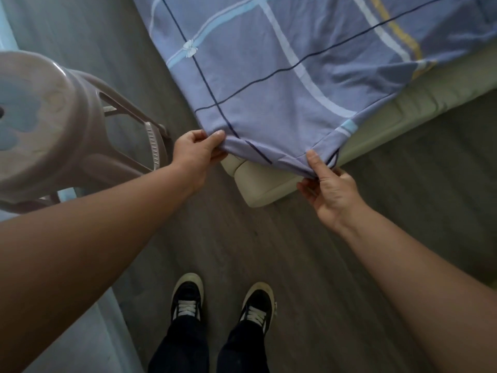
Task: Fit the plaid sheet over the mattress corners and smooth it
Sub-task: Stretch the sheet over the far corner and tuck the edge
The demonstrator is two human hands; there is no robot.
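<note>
Sheet hem (mattress corner) pinched between hands.

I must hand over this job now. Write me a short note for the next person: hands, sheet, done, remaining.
Left grip pinches the hem of the plaid sheet beside the near bed corner; right grip pinches it on the other side.
Done: sheet lies over the top. Its pale padding shows below the hem.
To do: pull hem down round this corner, smooth wrinkles. Other corners not in view.

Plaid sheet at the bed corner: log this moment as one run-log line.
step: fitting corner | left grip: pinches plaid sheet hem | right grip: pinches hem | mattress: side bare below hem
</note>
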